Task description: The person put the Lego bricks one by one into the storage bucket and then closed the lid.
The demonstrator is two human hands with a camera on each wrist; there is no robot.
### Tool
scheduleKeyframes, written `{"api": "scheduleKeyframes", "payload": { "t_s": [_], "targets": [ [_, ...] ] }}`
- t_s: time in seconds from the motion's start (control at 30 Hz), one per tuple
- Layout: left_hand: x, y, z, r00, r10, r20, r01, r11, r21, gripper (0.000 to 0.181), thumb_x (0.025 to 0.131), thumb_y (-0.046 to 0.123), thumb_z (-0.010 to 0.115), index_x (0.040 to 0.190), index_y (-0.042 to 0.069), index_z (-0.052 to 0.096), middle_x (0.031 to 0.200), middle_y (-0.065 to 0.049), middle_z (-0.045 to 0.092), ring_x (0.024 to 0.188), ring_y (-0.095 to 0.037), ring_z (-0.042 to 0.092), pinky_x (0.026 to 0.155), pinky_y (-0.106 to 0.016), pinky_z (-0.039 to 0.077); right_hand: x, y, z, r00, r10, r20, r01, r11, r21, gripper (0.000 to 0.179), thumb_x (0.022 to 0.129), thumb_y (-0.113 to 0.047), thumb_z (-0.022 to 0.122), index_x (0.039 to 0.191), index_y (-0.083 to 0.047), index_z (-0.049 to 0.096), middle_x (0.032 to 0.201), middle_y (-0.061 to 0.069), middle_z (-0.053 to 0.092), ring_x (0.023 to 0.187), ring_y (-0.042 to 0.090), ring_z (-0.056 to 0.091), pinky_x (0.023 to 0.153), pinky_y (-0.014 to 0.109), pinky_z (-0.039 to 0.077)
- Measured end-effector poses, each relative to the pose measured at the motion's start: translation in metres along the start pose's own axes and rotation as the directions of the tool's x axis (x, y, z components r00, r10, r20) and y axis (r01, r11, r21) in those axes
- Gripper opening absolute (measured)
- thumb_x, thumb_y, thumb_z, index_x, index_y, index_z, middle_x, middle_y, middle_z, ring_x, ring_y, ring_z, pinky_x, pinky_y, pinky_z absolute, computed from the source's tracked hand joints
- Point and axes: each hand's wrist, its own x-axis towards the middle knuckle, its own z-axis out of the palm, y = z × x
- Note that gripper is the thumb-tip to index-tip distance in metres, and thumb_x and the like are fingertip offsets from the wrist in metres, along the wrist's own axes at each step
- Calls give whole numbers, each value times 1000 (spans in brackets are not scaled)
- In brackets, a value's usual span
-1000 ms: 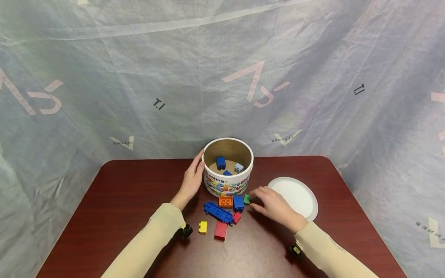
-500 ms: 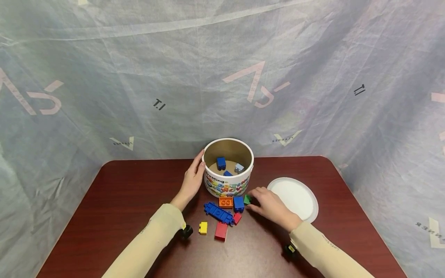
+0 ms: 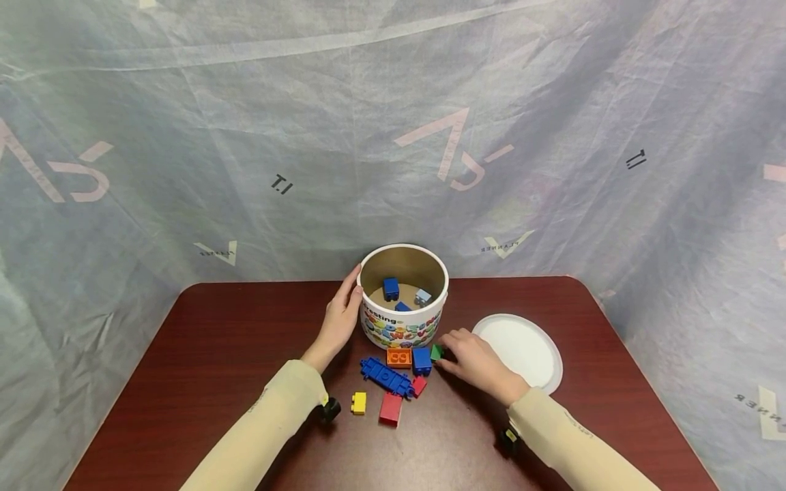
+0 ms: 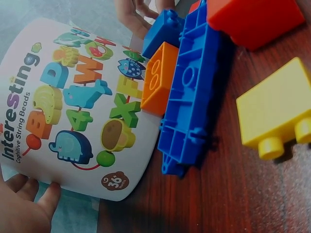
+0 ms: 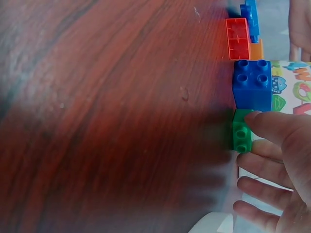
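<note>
A white bucket (image 3: 370, 320) printed with colourful letters and animals stands near the back of the table. My left hand (image 3: 338, 320) rests against its left side, fingers extended along the outer wall. At the bucket's front right lies a small green building brick (image 5: 241, 136). My right hand (image 3: 480, 363) pinches this brick between thumb (image 5: 265, 122) and index finger; the other fingers spread apart beyond it. Touching or close by the green brick is a blue brick (image 5: 252, 92). An orange brick (image 3: 399, 358) and a long blue chassis-like piece (image 3: 387, 377) lie in front of the bucket.
Nearer the front are a yellow brick (image 3: 359, 403), a red brick (image 3: 390, 409) and a smaller red one (image 3: 419, 386). A round white lid (image 3: 522, 348) lies right of the bucket, beside my right hand. Inside the bucket are blue bricks (image 3: 391, 288) and a light grey-blue piece (image 3: 422, 296).
My right hand has moved slightly left and closed its thumb and finger on the green brick, which has turned a little. The left hand and bucket stay where they were.
</note>
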Motion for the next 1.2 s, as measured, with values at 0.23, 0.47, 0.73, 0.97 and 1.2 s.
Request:
{"api": "scheduleKeyframes", "payload": {
  "t_s": [0.23,0.47,0.73,0.97,1.2],
  "targets": [
    [0,0,0,1000,3,1,-3,1000,0,51,113,28,46,164,28,37,166,-5,38,150,-30,39,119,-57,34,2,-1,0,1000,17,21,-17,1000,-4,30,87,-23,86,109,-6,75,100,7,73,91,22,63,81,42,59],
    [-1,1,0,1000,0,1,0,1000,0,52,113,28,46,164,27,36,167,-5,38,151,-31,38,120,-57,34,2,-1,-2,1000,8,23,-8,1000,-16,27,87,-22,86,106,-6,75,96,6,72,87,21,62,78,40,58],
    [-1,2,0,1000,-9,1,9,1000,5,51,113,28,45,164,28,36,167,-4,37,151,-30,38,120,-56,34,-3,1,-5,1000,-13,13,14,999,-35,25,86,-23,87,102,-7,74,90,3,68,82,19,59,73,37,56],
    [-1,2,0,1000,-21,1,21,1000,1,51,113,28,45,164,27,36,167,-5,37,151,-31,37,120,-56,33,-7,0,-13,1000,7,-8,-7,1000,-8,26,86,-22,86,104,-8,75,93,2,70,86,20,62,76,39,58],
    [-1,3,0,1000,-14,-4,14,1000,0,52,113,27,45,164,26,37,167,-6,38,151,-32,38,120,-57,33,-11,-4,-23,1000,9,-12,-9,1000,8,24,87,-22,86,104,-8,75,94,3,72,86,18,63,76,37,58]
  ]
}}
